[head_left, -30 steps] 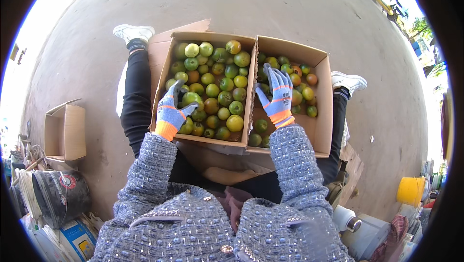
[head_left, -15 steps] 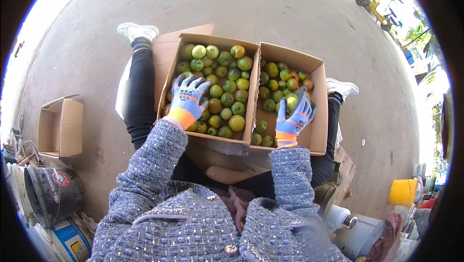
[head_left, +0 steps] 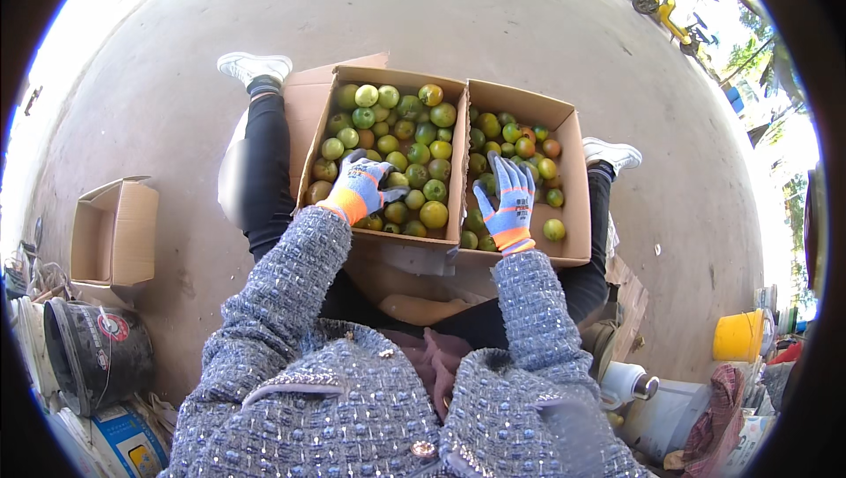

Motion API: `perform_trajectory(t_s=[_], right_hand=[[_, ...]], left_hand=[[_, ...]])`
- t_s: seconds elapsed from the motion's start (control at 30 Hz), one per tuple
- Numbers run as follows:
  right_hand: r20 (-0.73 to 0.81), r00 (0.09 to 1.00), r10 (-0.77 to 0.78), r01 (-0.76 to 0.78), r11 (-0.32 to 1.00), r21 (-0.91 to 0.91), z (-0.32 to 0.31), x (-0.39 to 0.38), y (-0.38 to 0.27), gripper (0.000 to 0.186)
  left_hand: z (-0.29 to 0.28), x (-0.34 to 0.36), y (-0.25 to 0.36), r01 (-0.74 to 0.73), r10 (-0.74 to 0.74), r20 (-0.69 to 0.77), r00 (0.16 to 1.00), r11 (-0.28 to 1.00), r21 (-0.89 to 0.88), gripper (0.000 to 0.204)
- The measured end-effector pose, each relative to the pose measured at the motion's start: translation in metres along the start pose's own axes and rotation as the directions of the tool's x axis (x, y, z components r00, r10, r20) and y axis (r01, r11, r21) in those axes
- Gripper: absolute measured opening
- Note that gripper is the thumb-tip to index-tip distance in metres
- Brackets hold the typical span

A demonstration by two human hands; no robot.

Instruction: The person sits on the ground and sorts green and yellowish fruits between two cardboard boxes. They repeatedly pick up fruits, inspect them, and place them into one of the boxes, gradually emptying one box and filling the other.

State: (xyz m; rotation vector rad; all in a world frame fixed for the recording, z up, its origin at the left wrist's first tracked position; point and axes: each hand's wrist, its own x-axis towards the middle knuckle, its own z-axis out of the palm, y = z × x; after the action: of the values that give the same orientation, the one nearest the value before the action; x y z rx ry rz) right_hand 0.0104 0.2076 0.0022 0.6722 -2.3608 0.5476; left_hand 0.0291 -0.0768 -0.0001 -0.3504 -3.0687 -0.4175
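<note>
Two open cardboard boxes hold green and orange-tinged tomatoes and stand side by side between my legs. The left box (head_left: 304, 170) is well filled with tomatoes (head_left: 410, 108). In the right box (head_left: 582, 214) the tomatoes (head_left: 511, 132) lie mostly at the far end and along the left wall. My left hand (head_left: 359, 190), in a blue and grey glove with an orange cuff, rests over the left box's near part, thumb and fingers apart around a green tomato; a firm grip does not show. My right hand (head_left: 509, 205), gloved alike, lies spread over the right box's left side, holding nothing visible.
A small empty cardboard box (head_left: 115, 231) stands on the floor at left, above a black bucket (head_left: 97, 355). A flat cardboard sheet (head_left: 308, 95) lies beside the left box. At lower right are a white bottle (head_left: 626, 384) and a yellow bucket (head_left: 738, 337).
My right hand has moved left and opened off a tomato it had between thumb and fingers. Tomatoes now lie farther right in that box. My left hand has shifted slightly right and nearer.
</note>
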Motion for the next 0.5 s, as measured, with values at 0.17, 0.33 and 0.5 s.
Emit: perform_trajectory(t_s=[0.17, 0.33, 0.5], right_hand=[[0.142, 0.955, -0.260, 0.216, 0.939, 0.268, -0.020, 0.014, -0.074, 0.067], [0.006, 0.999, 0.046, -0.046, 0.999, 0.019, -0.021, 0.000, -0.054, 0.062], [-0.211, 0.936, 0.280, -0.344, 0.849, -0.401, -0.028, -0.029, 0.002, 0.071]], left_hand=[[0.043, -0.011, 0.045, -0.033, 0.016, -0.029, 0.999, 0.265, -0.964, 0.028], [0.018, -0.002, 0.048, -0.096, 0.060, -0.079, 0.995, 0.782, -0.616, 0.030], [-0.025, 0.016, -0.001, 0.291, -0.221, -0.301, 0.928, 0.933, 0.211, 0.062]])
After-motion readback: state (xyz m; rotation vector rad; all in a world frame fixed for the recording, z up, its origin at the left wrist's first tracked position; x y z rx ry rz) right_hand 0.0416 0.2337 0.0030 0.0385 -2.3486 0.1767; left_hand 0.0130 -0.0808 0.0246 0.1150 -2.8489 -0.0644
